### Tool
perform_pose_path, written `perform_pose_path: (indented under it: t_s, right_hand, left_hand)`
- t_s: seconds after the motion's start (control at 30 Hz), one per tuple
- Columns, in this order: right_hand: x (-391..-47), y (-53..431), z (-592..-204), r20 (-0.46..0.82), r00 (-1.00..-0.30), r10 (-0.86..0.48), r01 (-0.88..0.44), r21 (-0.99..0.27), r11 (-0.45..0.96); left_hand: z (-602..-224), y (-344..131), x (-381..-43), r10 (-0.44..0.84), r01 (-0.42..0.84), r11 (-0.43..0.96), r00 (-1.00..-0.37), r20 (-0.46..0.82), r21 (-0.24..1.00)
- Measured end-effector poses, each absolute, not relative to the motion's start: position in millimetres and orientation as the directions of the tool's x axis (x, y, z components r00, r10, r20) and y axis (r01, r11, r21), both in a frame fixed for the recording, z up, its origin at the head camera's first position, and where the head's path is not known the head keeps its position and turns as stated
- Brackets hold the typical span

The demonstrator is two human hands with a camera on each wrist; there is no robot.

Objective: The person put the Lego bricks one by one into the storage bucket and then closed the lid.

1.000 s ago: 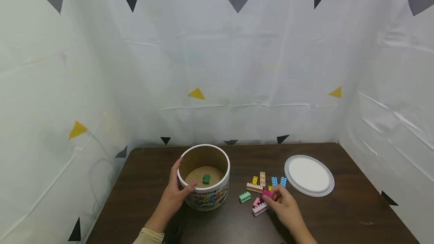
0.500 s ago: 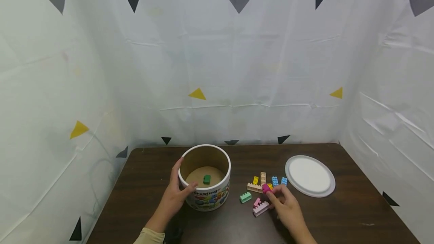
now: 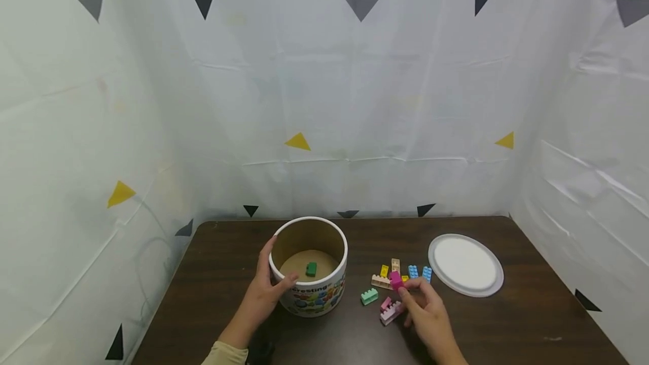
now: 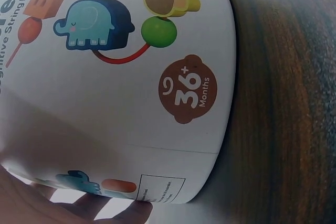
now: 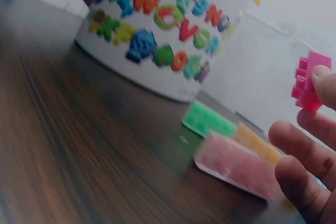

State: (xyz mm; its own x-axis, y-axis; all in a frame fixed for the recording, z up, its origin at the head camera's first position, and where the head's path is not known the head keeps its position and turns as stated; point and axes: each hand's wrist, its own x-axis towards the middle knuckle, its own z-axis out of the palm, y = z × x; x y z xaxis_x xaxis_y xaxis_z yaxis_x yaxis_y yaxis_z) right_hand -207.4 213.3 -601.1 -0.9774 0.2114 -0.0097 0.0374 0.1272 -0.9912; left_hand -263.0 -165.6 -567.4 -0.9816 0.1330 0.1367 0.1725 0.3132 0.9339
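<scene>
With its thumb over the near rim and fingers along the side, my left hand (image 3: pixel 263 292) holds a white printed bucket (image 3: pixel 314 301). Inside, on the bucket's floor, lies a dark green toy brick (image 3: pixel 311 269). Between thumb and fingertips my right hand (image 3: pixel 430 317) pinches a magenta brick (image 5: pixel 311 80), raised above the table in the right wrist view. Below and around it lie a mint green brick (image 3: pixel 369 297), a pale pink brick (image 3: pixel 391 313), a small pink brick (image 3: pixel 386 303) and a peach brick (image 3: pixel 381 282).
Behind the right hand are yellow (image 3: pixel 384 271) and blue bricks (image 3: pixel 413 271) among several loose ones. A round white lid (image 3: pixel 465 265) lies at the back right of the dark wooden table (image 3: pixel 228 263). White curtain (image 3: pixel 324 100) hangs around the table's back and sides.
My right hand has drawn the magenta brick out of the loose bricks, shifting it slightly up and left. My left hand still holds the bucket in place.
</scene>
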Motion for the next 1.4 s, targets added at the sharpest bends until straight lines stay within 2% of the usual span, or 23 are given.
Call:
perform_pose_path:
  t_s: [0.13,0.3,0.47,0.57,0.77,1.17,1.4]
  right_hand:
    - [-204.7,203.6,-599.5,-0.022,-0.984,0.174,0.017,-0.999,-0.032]
    - [-196.7,185.2,-595.0,-0.09,-0.994,0.062,0.069,-0.959,-0.273]
    - [-190.2,161.5,-582.3,-0.026,-0.995,-0.095,0.064,-0.898,-0.435]
    - [-191.7,149.0,-573.1,0.022,-0.989,-0.146,0.055,-0.862,-0.504]
    - [-201.7,131.9,-551.4,0.024,-0.988,-0.153,0.069,-0.815,-0.576]
    - [-225.9,96.2,-492.4,0.062,-0.983,-0.175,0.06,-0.784,-0.618]
    - [-265.7,72.9,-458.6,0.091,-0.975,-0.204,0.064,-0.762,-0.645]
  left_hand:
    - [-568.0,-164.4,-263.5,0.133,0.174,0.306,-0.981,0.139,0.936]
    - [-569.0,-164.8,-264.1,0.139,0.166,0.296,-0.982,0.129,0.941]
    - [-566.9,-165.4,-263.9,0.145,0.156,0.289,-0.982,0.118,0.944]
    - [-565.4,-165.3,-263.8,0.143,0.156,0.292,-0.983,0.118,0.944]
    - [-566.0,-164.1,-263.8,0.136,0.151,0.304,-0.984,0.114,0.941]
    - [-572.5,-165.3,-264.0,0.119,0.155,0.31,-0.985,0.124,0.938]
    - [-567.1,-163.6,-263.5,0.133,0.139,0.304,-0.986,0.102,0.942]
